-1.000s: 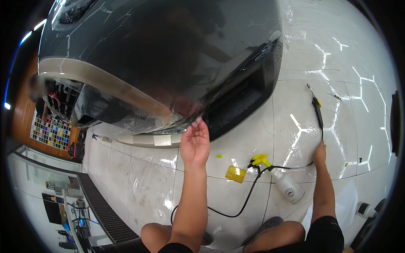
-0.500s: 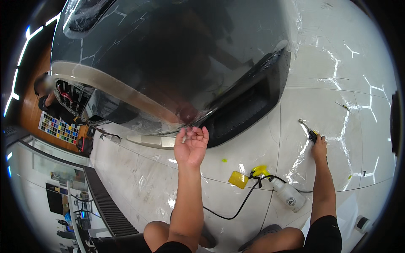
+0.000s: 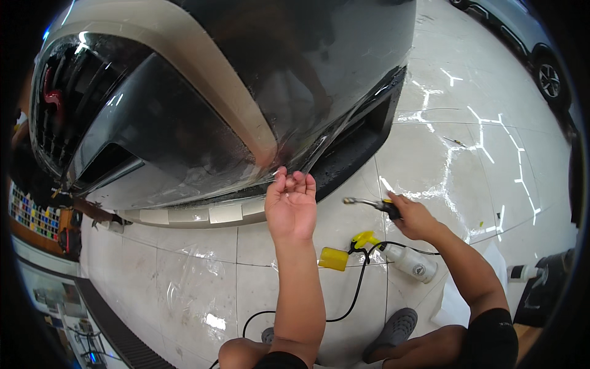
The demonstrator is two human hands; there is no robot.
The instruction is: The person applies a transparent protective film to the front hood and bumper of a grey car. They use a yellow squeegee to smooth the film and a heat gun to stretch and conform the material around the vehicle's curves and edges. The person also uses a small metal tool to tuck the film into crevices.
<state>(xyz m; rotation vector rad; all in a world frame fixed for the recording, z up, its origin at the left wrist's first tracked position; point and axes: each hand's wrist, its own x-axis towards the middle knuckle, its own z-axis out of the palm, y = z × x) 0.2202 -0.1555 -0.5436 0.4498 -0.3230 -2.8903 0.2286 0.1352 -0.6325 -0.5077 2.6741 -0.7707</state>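
My left hand (image 3: 292, 209) is palm up at the lower edge of a dark grey car bumper (image 3: 258, 67), its fingers curled closed on the edge of a clear film (image 3: 324, 142). The film stretches from my fingertips up along the black lower recess (image 3: 359, 144). Wet-looking streaks and drops lie along the bumper's edge. My right hand (image 3: 416, 218), to the right and off the car, is wrapped round a tool with a bent metal nozzle and a black-and-yellow handle (image 3: 389, 210). Its nozzle points left toward the bumper, apart from it.
A white spray bottle (image 3: 413, 263) with a yellow head lies on the tiled floor beside a yellow block (image 3: 332, 259). A black hose (image 3: 356, 295) loops past them. Another person (image 3: 31, 166) is at the far left. A second car (image 3: 522, 37) stands far right.
My view has shifted toward the car's front left. My right hand has brought the nozzle tool left, nearer the bumper. The film now shows stretched from my left fingers.
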